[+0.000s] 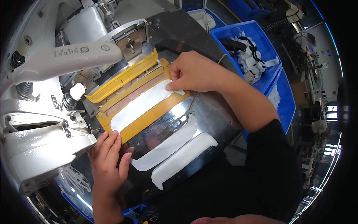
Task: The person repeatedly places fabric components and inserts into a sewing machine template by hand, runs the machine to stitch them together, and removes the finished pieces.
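Beside the sewing machine (44,149), person seen working bare-handed at a metal desk (212,108). White strip (140,108) lies lengthwise on a yellow plate (149,125), one end by each hand. Yellow clamp (123,80) stands raised along the far side, not over the strip.

Step in hand, by my reading: setting the strip flat and lining it up on the plate. Next move calls for light pressure at both ends, the long edge kept true, and fingers well out from under the clamp if it comes down.

Right hand (194,71) reaches in from the side, wrist bent, forearm slanting across the desk, knuckles up. Its fingers are curled in, nearly closed; thumb tip rests on the strip's far end. Whether the strip is pinched or only pressed, cannot tell.

Left hand (108,160) comes up from the near side, palm down, fingers extended and close together, thumb apart. Grips nothing; index tip touches the strip's rounded near end.

Two more white strips (164,147) (184,158) lie close beside each other on the desk, nearer the person. Blue bin (238,33) beyond the right forearm, white and dark scraps (250,56) inside.
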Demonstrator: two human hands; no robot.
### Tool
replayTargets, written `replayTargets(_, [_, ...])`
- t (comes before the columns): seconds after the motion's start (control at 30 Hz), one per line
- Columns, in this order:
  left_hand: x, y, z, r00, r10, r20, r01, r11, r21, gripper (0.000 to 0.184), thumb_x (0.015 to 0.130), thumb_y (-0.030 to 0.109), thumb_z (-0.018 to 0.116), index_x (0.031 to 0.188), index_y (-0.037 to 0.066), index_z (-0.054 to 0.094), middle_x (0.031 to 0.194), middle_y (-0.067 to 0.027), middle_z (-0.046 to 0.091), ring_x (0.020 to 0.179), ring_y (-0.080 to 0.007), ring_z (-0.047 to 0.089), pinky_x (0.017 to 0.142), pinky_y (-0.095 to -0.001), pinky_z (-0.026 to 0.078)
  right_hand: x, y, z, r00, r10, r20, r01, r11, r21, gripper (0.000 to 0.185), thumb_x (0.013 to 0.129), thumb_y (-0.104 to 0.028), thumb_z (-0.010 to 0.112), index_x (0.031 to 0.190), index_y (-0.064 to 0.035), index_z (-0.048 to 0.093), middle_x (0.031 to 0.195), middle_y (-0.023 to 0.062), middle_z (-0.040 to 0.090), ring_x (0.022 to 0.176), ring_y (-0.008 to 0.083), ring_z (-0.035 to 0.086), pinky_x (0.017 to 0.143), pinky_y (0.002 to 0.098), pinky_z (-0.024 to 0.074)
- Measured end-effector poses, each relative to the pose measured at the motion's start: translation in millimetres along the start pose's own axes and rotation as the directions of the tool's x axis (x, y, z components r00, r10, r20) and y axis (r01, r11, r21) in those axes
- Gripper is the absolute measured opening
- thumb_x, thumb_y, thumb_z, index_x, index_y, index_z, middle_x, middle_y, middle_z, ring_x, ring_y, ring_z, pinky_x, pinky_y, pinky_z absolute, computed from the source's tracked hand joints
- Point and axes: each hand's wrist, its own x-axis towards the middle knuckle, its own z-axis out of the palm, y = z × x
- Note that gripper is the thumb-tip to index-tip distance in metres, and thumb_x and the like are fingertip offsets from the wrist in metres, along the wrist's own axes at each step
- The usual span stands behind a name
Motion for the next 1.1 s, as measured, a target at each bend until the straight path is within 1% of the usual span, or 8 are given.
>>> replayTargets(0.23, [2, -2, 6, 0.995, -0.006, -0.095, 0.005, 1.000, -0.007, 0.057, 0.095, 0.030, 0.081, 0.141, -0.003, 0.071, 0.150, -0.0178, 0.067, 0.140, -0.0402, 0.060, 0.119, -0.0516, 0.043, -3, 2, -10, 1.000, -0.016, -0.024, 0.013, 0.993, -0.121, 0.037, 0.081, -0.032, 0.093, 0.075, -0.0030, 0.071, 0.069, 0.0119, 0.070, 0.065, 0.0250, 0.069, 0.064, 0.0386, 0.0529])
replayTargets(0.4, [3, 0, 6, 0.999, 0.025, 0.021, -0.029, 0.978, 0.206, 0.061, 0.099, 0.033, 0.078, 0.147, -0.002, 0.067, 0.157, -0.0172, 0.064, 0.148, -0.0403, 0.054, 0.122, -0.0543, 0.039, -4, 4, -11, 0.999, -0.038, 0.000, 0.038, 0.983, -0.181, 0.034, 0.082, -0.029, 0.093, 0.078, -0.0031, 0.072, 0.070, 0.0116, 0.070, 0.069, 0.0260, 0.071, 0.066, 0.0394, 0.0529])
replayTargets(0.5, [2, 4, 4, 0.999, 0.036, 0.034, -0.044, 0.958, 0.285, 0.061, 0.099, 0.037, 0.077, 0.147, 0.000, 0.068, 0.157, -0.0145, 0.064, 0.149, -0.0379, 0.054, 0.122, -0.0551, 0.039, -8, 0, -11, 0.999, -0.027, 0.042, 0.034, 0.980, -0.197, 0.027, 0.084, -0.023, 0.090, 0.083, -0.0027, 0.072, 0.082, 0.0120, 0.075, 0.075, 0.0273, 0.073, 0.070, 0.0401, 0.0546])
replayTargets(0.6, [2, 3, 3, 0.999, 0.028, 0.030, -0.035, 0.964, 0.264, 0.060, 0.101, 0.039, 0.075, 0.148, 0.001, 0.068, 0.156, -0.0141, 0.065, 0.149, -0.0371, 0.055, 0.122, -0.0552, 0.039, -15, 8, -16, 0.931, -0.364, -0.004, 0.360, 0.921, -0.147, 0.015, 0.087, -0.015, 0.086, 0.097, -0.0049, 0.079, 0.105, 0.0105, 0.081, 0.087, 0.0295, 0.076, 0.077, 0.0408, 0.0583])
replayTargets(0.7, [4, 2, 3, 0.999, 0.037, 0.011, -0.039, 0.980, 0.193, 0.059, 0.102, 0.036, 0.073, 0.147, -0.002, 0.066, 0.156, -0.0178, 0.064, 0.148, -0.0407, 0.054, 0.122, -0.0548, 0.039, -20, 12, -16, 0.856, -0.507, 0.097, 0.515, 0.827, -0.225, 0.021, 0.094, -0.014, 0.075, 0.112, -0.0080, 0.084, 0.127, 0.0084, 0.081, 0.113, 0.0284, 0.076, 0.099, 0.0417, 0.0591])
replayTargets(0.8, [5, 3, 2, 0.999, 0.040, 0.033, -0.045, 0.986, 0.163, 0.058, 0.102, 0.034, 0.073, 0.146, -0.003, 0.066, 0.155, -0.0204, 0.065, 0.148, -0.0427, 0.054, 0.122, -0.0546, 0.039, -21, 12, -11, 0.841, -0.506, 0.190, 0.540, 0.778, -0.319, 0.028, 0.096, -0.013, 0.073, 0.121, -0.0122, 0.085, 0.136, 0.0036, 0.079, 0.117, 0.0276, 0.076, 0.102, 0.0421, 0.0592])
replayTargets(1.0, [1, 2, -4, 0.998, 0.056, 0.042, -0.062, 0.987, 0.148, 0.062, 0.100, 0.041, 0.075, 0.147, 0.002, 0.068, 0.151, -0.0181, 0.067, 0.146, -0.0409, 0.056, 0.119, -0.0542, 0.042, -25, 6, -14, 0.863, -0.452, 0.225, 0.505, 0.753, -0.423, 0.024, 0.098, -0.018, 0.071, 0.117, -0.0124, 0.085, 0.137, 0.0043, 0.079, 0.115, 0.0282, 0.076, 0.099, 0.0429, 0.0599])
replayTargets(1.1, [4, 0, 8, 0.997, 0.078, -0.015, -0.076, 0.992, 0.097, 0.067, 0.098, 0.048, 0.075, 0.150, 0.005, 0.067, 0.156, -0.0171, 0.063, 0.146, -0.0410, 0.056, 0.117, -0.0547, 0.044, -17, 1, 4, 0.797, -0.586, 0.148, 0.601, 0.745, -0.288, 0.021, 0.097, -0.020, 0.071, 0.113, -0.0113, 0.082, 0.137, 0.0036, 0.078, 0.113, 0.0290, 0.076, 0.097, 0.0434, 0.0607])
